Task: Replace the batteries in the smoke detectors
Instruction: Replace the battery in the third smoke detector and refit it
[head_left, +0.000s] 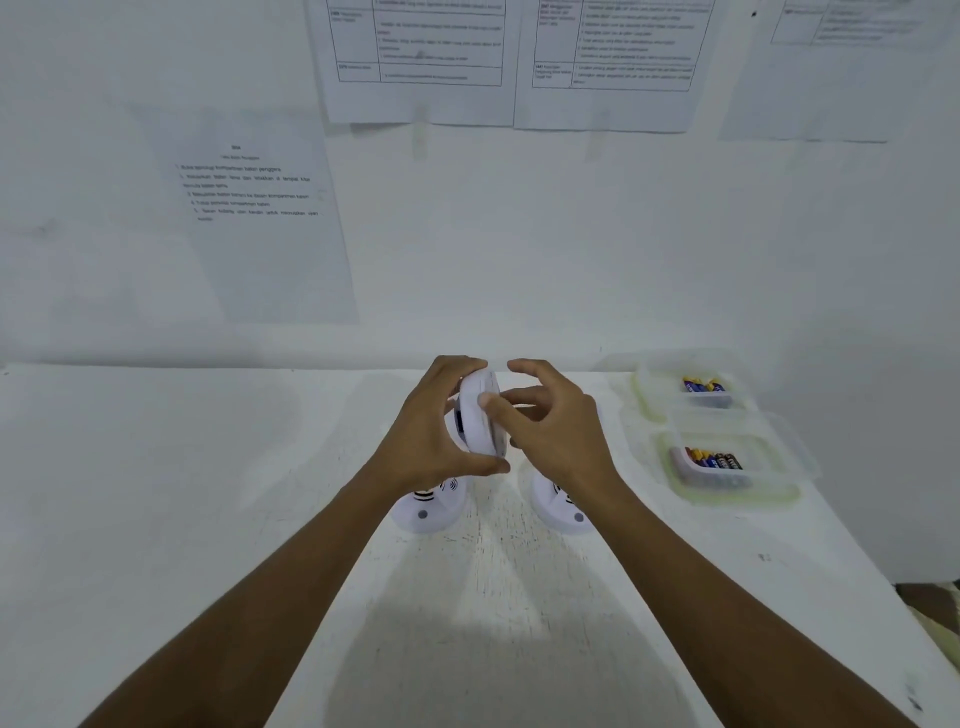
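A printed instruction sheet (249, 208) hangs on the white wall, at about 10 o'clock from the hands. Below it runs the white tabletop (156, 467).

The left hand (428, 434) holds one smoke detector (475, 415) up on edge above the tabletop. Its grip grasps the round white body, fingers over the top rim and thumb under the lower rim. At 7 o'clock from the held unit, a second smoke detector (426, 512) lies flat on the tabletop, partly hidden by the left wrist. A third smoke detector (563, 514) lies at 5 o'clock, partly under the right wrist.

The right hand (558, 434) sits just beside the held unit at 3 o'clock. Its grip is released, fingers loosely bent, with only the thumb tip touching the rim.

Farther right, two clear plastic containers sit near the tabletop's edge. The far container (644, 400) at 3 o'clock holds a few batteries (704, 385). The near container (779, 483) at 4 o'clock holds more batteries (714, 460).
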